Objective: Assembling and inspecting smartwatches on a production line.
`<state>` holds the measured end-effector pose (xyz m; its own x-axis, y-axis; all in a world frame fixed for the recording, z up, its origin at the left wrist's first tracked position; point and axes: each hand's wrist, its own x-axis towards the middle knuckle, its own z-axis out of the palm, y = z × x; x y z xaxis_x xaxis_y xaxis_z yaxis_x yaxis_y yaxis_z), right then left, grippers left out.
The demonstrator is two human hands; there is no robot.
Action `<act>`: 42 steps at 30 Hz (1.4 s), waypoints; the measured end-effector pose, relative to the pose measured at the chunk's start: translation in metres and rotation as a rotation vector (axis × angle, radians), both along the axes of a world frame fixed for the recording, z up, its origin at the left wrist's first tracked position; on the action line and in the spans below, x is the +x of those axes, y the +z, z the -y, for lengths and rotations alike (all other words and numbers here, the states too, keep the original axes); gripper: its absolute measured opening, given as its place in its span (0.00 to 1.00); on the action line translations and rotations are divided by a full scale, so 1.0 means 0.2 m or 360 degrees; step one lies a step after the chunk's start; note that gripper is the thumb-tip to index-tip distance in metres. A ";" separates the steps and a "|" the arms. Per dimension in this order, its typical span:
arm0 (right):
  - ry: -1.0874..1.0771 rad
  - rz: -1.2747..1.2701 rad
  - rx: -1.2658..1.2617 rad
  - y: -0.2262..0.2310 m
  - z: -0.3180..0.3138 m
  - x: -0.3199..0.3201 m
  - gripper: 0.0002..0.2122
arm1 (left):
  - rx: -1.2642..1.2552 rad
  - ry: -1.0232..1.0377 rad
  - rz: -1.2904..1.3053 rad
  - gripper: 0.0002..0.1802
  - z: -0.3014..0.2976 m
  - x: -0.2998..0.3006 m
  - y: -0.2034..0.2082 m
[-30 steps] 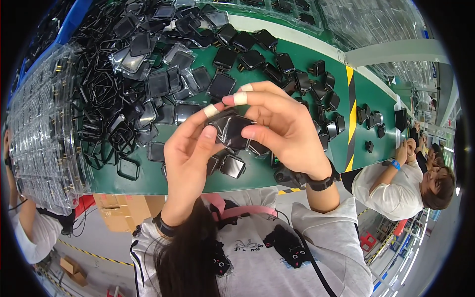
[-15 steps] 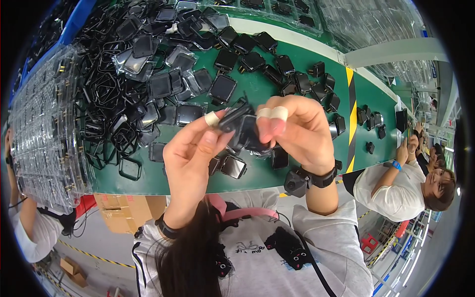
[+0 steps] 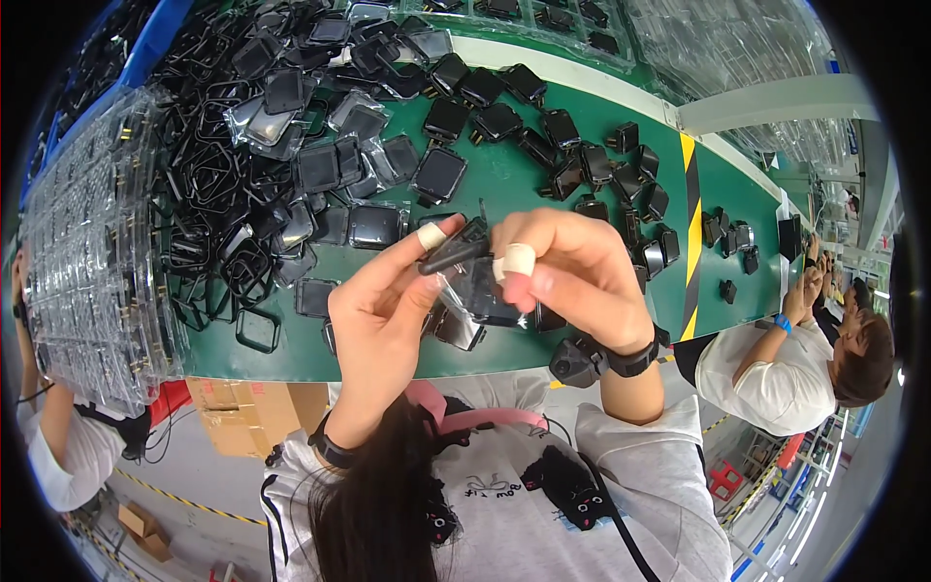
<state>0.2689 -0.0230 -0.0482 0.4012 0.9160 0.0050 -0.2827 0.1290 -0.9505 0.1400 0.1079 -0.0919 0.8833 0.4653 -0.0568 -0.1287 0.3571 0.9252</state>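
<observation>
My left hand (image 3: 383, 306) pinches a thin black plastic frame (image 3: 452, 254) between thumb and forefinger. My right hand (image 3: 587, 276) closes on the far end of the same frame, its fingertips bunched together. Pale covers wrap a left fingertip and right fingers. Just below the fingers shows a dark square panel (image 3: 495, 303) with clear film; whether it hangs from my right hand or lies on the bench, I cannot tell. Underneath, on the green bench (image 3: 301, 359), lie more black square screen units (image 3: 456, 330), partly hidden by my hands.
Black frames (image 3: 208, 175) lie heaped at left, beside film-wrapped panels (image 3: 320, 167). Several square units (image 3: 497, 121) spread across the far middle. Stacked clear trays (image 3: 92, 252) stand at left. Yellow-black tape (image 3: 690, 242) crosses the bench; a person in white (image 3: 776, 378) works at right.
My right hand has shifted slightly left and down, closer to the left hand. The black frame between them has turned flatter, and the clear film below shows more.
</observation>
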 end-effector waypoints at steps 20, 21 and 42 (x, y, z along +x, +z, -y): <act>-0.0377 -0.0098 -0.0242 -0.04 -0.03 -0.09 0.07 | 0.0616 -0.0176 0.0050 0.19 -0.05 -0.01 0.01; -0.0400 0.0012 -0.0246 -0.04 -0.03 -0.11 0.06 | 0.0614 -0.0174 0.0046 0.17 -0.05 -0.01 0.00; -0.0835 0.0941 -0.0655 -0.02 0.00 -0.18 0.11 | -0.0285 -0.0140 0.0102 0.19 0.05 -0.05 0.04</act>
<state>0.2330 -0.0232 -0.0523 0.8056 0.5900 0.0549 0.2679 -0.2799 -0.9219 0.1302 0.0976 -0.0833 0.9246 0.3736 -0.0741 -0.1460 0.5275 0.8369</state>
